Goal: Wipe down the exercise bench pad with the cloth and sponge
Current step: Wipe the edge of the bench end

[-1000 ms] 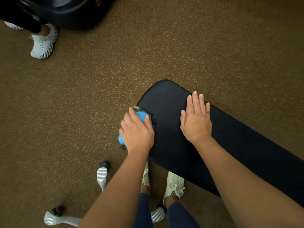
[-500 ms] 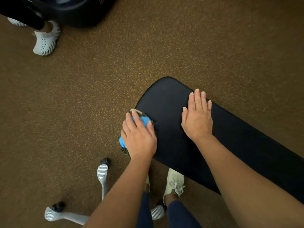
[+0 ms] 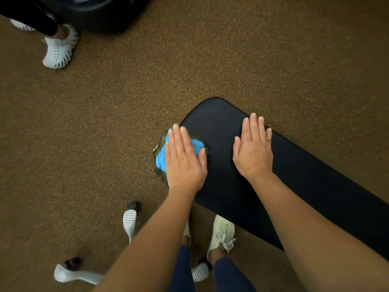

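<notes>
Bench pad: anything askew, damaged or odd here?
Nothing damaged or spilled. The bench pad looks intact. The blue cloth overhangs the pad's left edge under the flat left hand; the right hand rests flat, empty.

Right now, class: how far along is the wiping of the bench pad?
Done: nothing visibly finished. In hand: the left hand presses the blue cloth flat at the pad's near-left edge; the right hand rests flat, bracing. Left: the remaining length toward the right.
</notes>
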Motion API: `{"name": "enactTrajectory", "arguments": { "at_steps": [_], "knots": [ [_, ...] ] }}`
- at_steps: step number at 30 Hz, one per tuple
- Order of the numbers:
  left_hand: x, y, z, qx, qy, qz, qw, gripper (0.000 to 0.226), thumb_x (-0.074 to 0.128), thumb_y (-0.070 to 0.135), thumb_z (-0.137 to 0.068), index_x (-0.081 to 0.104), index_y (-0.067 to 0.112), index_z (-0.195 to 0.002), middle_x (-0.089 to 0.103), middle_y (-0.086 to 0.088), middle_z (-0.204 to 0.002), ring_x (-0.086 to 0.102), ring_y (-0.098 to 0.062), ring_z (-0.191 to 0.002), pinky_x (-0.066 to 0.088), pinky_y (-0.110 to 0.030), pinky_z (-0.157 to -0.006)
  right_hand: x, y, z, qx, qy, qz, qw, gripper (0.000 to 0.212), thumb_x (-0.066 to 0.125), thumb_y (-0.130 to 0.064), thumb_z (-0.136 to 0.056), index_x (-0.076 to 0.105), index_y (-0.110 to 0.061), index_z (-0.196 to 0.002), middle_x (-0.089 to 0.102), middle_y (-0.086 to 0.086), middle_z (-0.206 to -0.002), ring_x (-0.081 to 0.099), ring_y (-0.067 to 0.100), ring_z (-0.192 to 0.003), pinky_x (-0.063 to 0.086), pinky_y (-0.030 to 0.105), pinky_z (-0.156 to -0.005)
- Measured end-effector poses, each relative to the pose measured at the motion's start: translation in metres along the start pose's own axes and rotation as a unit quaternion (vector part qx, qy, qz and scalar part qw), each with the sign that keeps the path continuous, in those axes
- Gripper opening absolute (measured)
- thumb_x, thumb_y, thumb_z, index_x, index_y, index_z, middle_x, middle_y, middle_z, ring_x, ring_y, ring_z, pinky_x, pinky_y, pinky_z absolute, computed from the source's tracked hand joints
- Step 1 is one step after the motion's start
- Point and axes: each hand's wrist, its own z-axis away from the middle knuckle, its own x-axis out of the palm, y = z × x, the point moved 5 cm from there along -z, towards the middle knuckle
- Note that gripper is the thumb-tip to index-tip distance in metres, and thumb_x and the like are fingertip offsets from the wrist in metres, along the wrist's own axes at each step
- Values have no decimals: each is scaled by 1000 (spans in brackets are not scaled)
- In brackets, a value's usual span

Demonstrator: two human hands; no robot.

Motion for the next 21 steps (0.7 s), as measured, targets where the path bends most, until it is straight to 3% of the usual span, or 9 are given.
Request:
{"name": "enactTrajectory", "arguments": {
  "at_steps": [2, 5, 9, 11, 13, 15, 16, 21],
  "knots": [
    [4, 5, 26, -43, -11, -5, 999, 70, 34, 40, -99, 12, -3, -149, 14, -23, -157, 9, -37, -146, 17, -49, -117, -1, 0, -1, -1, -4, -3, 1000, 59, 28, -31, -100, 14, -7, -152, 5, 11, -161, -1, 26, -148, 2, 44, -119],
    [6, 13, 35, -33, -44, -34, 998, 67, 30, 40, -98, 19, -2, -148, 15, -24, -156, 10, -40, -145, 17, -52, -117, -2, 0, -1, -3, -6, -7, 1000, 58, 28, -31, -100, 14, -7, -152, 5, 12, -161, -1, 27, -148, 1, 45, -119],
    [0, -2, 6, 158, -75, -79, 981, 72, 25, 49, -97, 4, 5, -150, 5, -17, -159, 1, -32, -147, 11, -46, -119, -1, 1, -1, -2, -11, -4, 1000, 59, 26, -32, -100, 12, -8, -152, 4, 11, -161, -2, 26, -148, 0, 44, -119],
    [-4, -13, -16, 186, -91, -74, 976, 75, 25, 53, -96, -5, 10, -151, -4, -12, -160, -6, -26, -148, 5, -43, -120, 0, 1, -1, -4, -9, -3, 1000, 58, 25, -33, -100, 12, -8, -152, 4, 11, -161, -2, 26, -148, -1, 43, -119],
    [-5, -14, -23, 111, -74, -49, 990, 76, 26, 51, -96, -5, 10, -151, -5, -13, -160, -7, -27, -147, 3, -43, -120, -1, 2, -1, -4, -9, -3, 1000, 58, 25, -33, -101, 11, -9, -152, 4, 11, -161, -3, 25, -148, -1, 43, -118],
    [-3, 1, -9, 15, -50, -33, 998, 73, 27, 47, -96, 5, 4, -151, 2, -19, -159, 0, -33, -147, 9, -47, -119, 0, 1, -1, -5, -10, -6, 1000, 58, 25, -33, -101, 12, -8, -152, 4, 11, -161, -3, 26, -148, -2, 43, -118],
    [1, 12, 4, 5, -48, -33, 998, 72, 27, 45, -96, 10, 2, -150, 5, -21, -158, 2, -35, -147, 11, -49, -118, 0, 1, -1, -6, -10, -10, 1000, 58, 26, -32, -101, 13, -8, -152, 5, 11, -161, -2, 26, -148, -1, 43, -118],
    [10, 25, 54, 203, -90, -77, 972, 68, 29, 46, -98, 14, 6, -151, 8, -15, -159, 2, -31, -147, 12, -49, -116, -2, 2, -1, -11, -11, -10, 1000, 58, 27, -32, -101, 15, -7, -152, 6, 12, -160, 0, 27, -148, 0, 43, -118]
  ]
}}
